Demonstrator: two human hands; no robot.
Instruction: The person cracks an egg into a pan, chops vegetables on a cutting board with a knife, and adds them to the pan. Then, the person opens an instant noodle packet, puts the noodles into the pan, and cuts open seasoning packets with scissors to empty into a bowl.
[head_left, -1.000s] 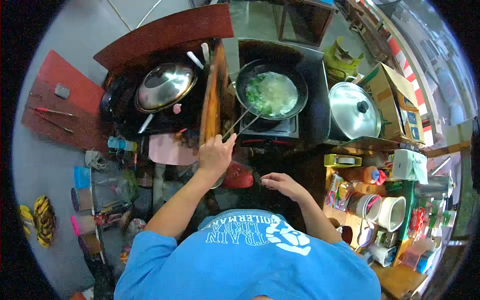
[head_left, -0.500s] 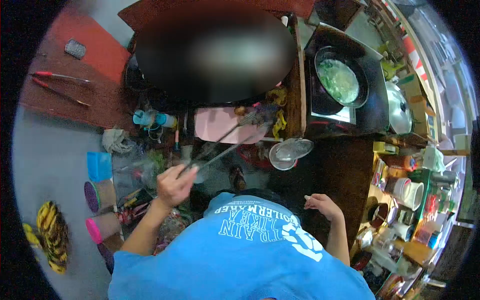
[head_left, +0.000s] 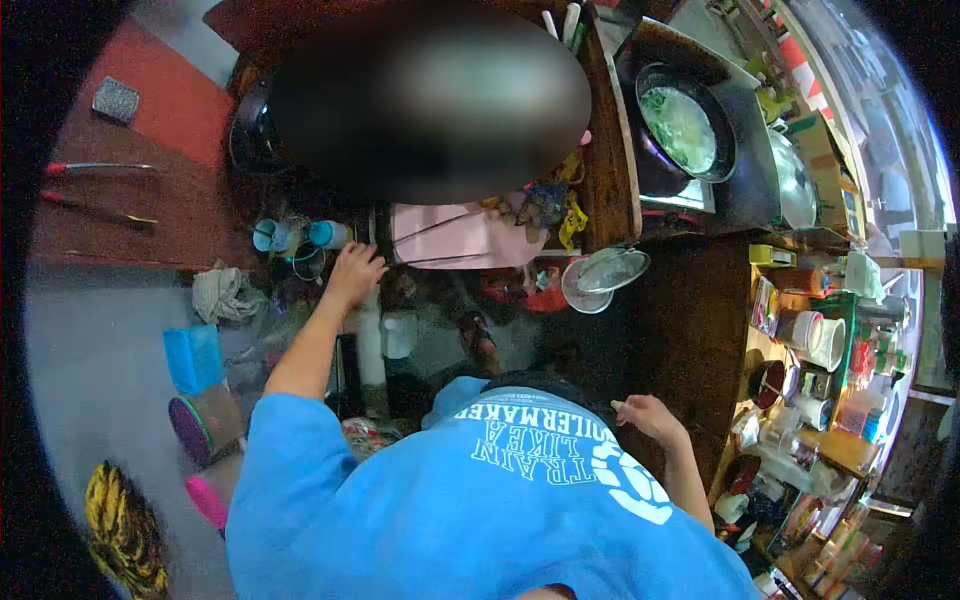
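My left hand (head_left: 357,275) is over the front edge of the counter, fingers apart, beside the near ends of the metal tongs (head_left: 438,228). The tongs' two legs lie spread over a pink board (head_left: 470,246); no grip on them shows. My right hand (head_left: 650,418) hangs by my right side, fingers curled together; a small pale spot shows at the fingertips, too small to name. Green leaves in pale liquid fill a black wok (head_left: 728,150) on the stove at the upper right.
A blurred oval covers the upper middle. Blue-topped containers (head_left: 328,235) stand left of my left hand. Strainers (head_left: 613,272) jut from the counter's front. At the left are a red-brown table (head_left: 150,190) and bananas (head_left: 125,525); a lidded pot (head_left: 792,180) and crowded shelf are at the right.
The view has swung left from the wok. My left hand has moved the tongs from the wok to the pink board, and its fingers have opened. My right hand stays curled near my side.
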